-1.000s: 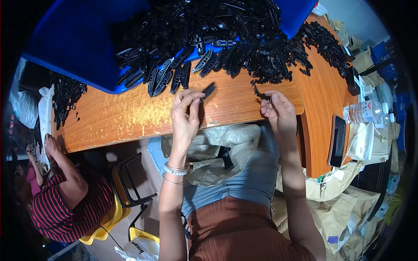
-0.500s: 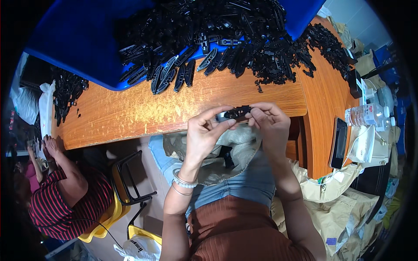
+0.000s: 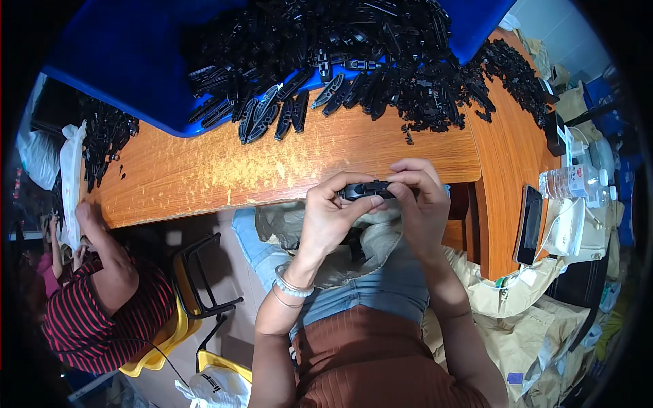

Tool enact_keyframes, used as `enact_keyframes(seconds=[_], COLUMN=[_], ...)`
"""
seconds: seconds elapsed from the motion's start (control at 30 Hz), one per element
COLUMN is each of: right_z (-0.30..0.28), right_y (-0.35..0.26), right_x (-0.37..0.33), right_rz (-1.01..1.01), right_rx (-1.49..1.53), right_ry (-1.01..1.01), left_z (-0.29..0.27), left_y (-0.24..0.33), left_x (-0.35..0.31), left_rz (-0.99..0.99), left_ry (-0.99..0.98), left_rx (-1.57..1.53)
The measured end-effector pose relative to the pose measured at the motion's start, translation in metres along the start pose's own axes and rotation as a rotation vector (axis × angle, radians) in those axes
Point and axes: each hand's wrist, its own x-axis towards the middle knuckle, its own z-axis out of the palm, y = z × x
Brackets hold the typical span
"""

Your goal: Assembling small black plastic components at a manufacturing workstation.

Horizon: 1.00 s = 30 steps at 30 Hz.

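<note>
Both hands meet over my lap, just off the near edge of the wooden table (image 3: 224, 177). Between them is a long black plastic part (image 3: 365, 190), held level. My left hand (image 3: 328, 211) pinches its left end between thumb and fingers. At the right end, my right hand (image 3: 423, 197) closes thumb and fingertips on the same part. Small raised bits show along its top; their exact shape is too small to make out. Beyond the hands, similar long black parts (image 3: 262, 122) lie at the lip of a blue bin (image 3: 136, 75), beside a heap of small black pieces (image 3: 428, 95).
More small black pieces (image 3: 517, 75) spread over the right table. A phone (image 3: 528, 224) and plastic bottles (image 3: 575, 182) sit at its right side. At the left, a person in a striped shirt (image 3: 112, 316) sits near a black pile (image 3: 109, 143). Paper sacks (image 3: 517, 333) stand at lower right.
My hands have drawn closer together on the black part, which is turned to show its glossy side. The neighbouring person's arm has shifted lower, off the table edge.
</note>
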Motion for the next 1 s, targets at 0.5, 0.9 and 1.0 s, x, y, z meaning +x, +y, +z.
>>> enact_keyframes(seconds=[0.5, 0.9, 1.0], right_z=[-0.016, -0.015, -0.013], right_y=[0.021, 0.047, 0.044], right_x=[-0.01, 0.058, 0.059], right_rz=[0.399, -0.118, -0.084], right_rx=[0.261, -0.67, -0.949], right_ry=[-0.202, 0.177, 0.074], left_z=[-0.007, -0.029, -0.03], left_y=[-0.01, -0.014, -0.012], left_x=[0.01, 0.131, 0.13], left_rz=[0.139, 0.618, 0.567], left_ry=[-0.04, 0.497, 0.493], left_rx=[-0.007, 1.194, 1.274])
